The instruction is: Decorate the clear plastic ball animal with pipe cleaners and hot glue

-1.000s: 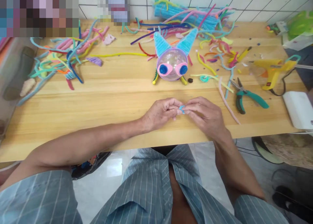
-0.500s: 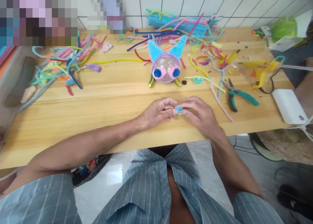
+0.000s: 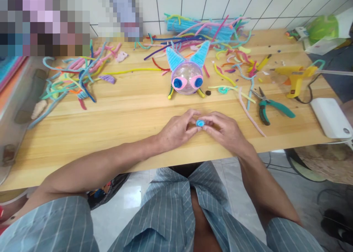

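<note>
small blue piece pinched between both hands at the near side of the table

the left forearm (image 3: 104, 160) enters from the lower left and runs at a shallow slant over the near edge of the table (image 3: 124, 112), its elbow bent. the left hand (image 3: 178, 130) extends in line with it, fingers curved toward the right and thumb set below the index finger. the right forearm (image 3: 268, 182) rises more steeply from the lower right; at its end the right hand (image 3: 227, 130) turns to the left, fingers bent and thumb beneath them. the fingertips of the two hands meet around a small blue piece (image 3: 200, 123), roundish in outline, which both grip in a light pinch between thumb and fingers. the piece lies in front of the person, near the middle of the table's width; whether the wrists rest on the wood cannot be told.

beyond the hands stands a figure (image 3: 190, 70) with a clear round body, blue pointed ears and pink-and-blue eyes, well apart from the fingers. to the right of the right hand lie a pale pink strip (image 3: 251, 115) and, just beside it, green-handled pliers (image 3: 280, 108); farther right are a yellow glue gun (image 3: 296, 77) and a white box (image 3: 329, 116). a heap of coloured strips (image 3: 82, 72) occupies the far left.
</note>
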{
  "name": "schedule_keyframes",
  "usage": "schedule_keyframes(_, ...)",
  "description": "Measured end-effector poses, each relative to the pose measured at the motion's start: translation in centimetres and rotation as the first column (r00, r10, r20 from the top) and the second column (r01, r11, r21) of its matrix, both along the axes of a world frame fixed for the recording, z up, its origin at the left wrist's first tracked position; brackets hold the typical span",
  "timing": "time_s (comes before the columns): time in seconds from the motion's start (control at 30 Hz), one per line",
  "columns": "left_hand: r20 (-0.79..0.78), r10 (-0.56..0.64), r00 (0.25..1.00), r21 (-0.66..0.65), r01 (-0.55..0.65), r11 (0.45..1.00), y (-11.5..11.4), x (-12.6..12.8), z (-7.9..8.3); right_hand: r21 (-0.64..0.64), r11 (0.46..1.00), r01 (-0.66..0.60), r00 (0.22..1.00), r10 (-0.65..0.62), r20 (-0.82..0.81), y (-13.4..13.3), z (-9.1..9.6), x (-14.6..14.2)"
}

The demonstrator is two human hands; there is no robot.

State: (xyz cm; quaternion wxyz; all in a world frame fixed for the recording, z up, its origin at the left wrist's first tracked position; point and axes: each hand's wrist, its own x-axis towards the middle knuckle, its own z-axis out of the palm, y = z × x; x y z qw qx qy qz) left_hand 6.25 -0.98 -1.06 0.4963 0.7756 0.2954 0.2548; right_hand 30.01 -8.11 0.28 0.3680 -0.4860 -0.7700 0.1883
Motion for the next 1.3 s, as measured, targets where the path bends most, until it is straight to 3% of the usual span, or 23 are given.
schedule_keyframes(0.1,-0.120,0.034,0.992,0.199,-0.009,0.980,-0.1,-0.5,0.0,-0.003,1.000,-0.003,0.999,0.003,0.038,0.1,-0.3,-0.1)
schedule_keyframes(0.23,-0.105,0.011,0.994,0.247,0.015,0.969,-0.1,-0.6,0.1,-0.087,0.996,0.034,0.999,-0.035,-0.007,0.0,-0.4,-0.2)
schedule_keyframes(0.4,-0.033,0.009,0.999,0.141,-0.004,0.990,0.3,-0.6,0.5,-0.199,0.968,0.152,0.963,-0.190,-0.190,0.0,-0.6,-0.4)
schedule_keyframes(0.6,-0.031,-0.049,0.998,0.060,0.051,0.997,0.8,-0.6,1.6,-0.276,0.952,0.132,0.951,-0.200,-0.237,0.4,0.0,-0.7)
schedule_keyframes(0.77,0.038,-0.107,0.994,-0.085,0.110,0.990,1.1,-0.7,2.3,-0.229,0.964,0.133,0.954,-0.187,-0.233,0.4,0.4,-0.9)
schedule_keyframes(1.03,0.057,-0.058,0.997,-0.154,0.066,0.986,1.1,-0.7,2.3,-0.212,0.961,0.179,0.911,-0.243,-0.334,0.2,0.1,-1.5)
schedule_keyframes(1.3,0.043,-0.052,0.998,-0.156,0.058,0.986,1.0,-0.6,2.4,-0.115,0.968,0.222,0.936,-0.245,-0.255,0.2,0.3,-1.9)
